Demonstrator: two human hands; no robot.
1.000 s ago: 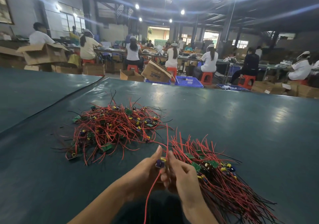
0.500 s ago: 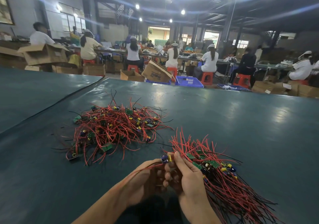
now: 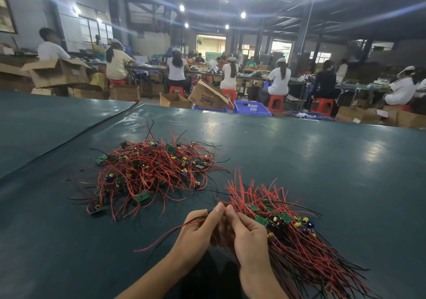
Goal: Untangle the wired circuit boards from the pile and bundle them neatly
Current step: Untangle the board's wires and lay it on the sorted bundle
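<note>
A: Dark green table mat (image 3: 299,160) beneath everything. To the right of the grip?

B: Sorted bundle (image 3: 306,248), touching the right hand's outer side. Long axis running from just beyond the fingertips down toward the near right. Green boards gathered about level with the grip, red and black wire ends fanning out both ways.

A: And beyond the grip, to its left?

B: Tangled pile (image 3: 149,174), apart from both hands, wires lying every way.

A: The grip itself?

B: Left hand (image 3: 198,231) and right hand (image 3: 247,234) fingertip to fingertip, both pinching one wired board (image 3: 210,211). Only a small blue part showing there.

A: Its wires?

B: Red and black wire tails (image 3: 161,238), passing under the left hand's curled fingers, then pointing down-left from the grip, nearly straight, ends resting on the mat.
</note>
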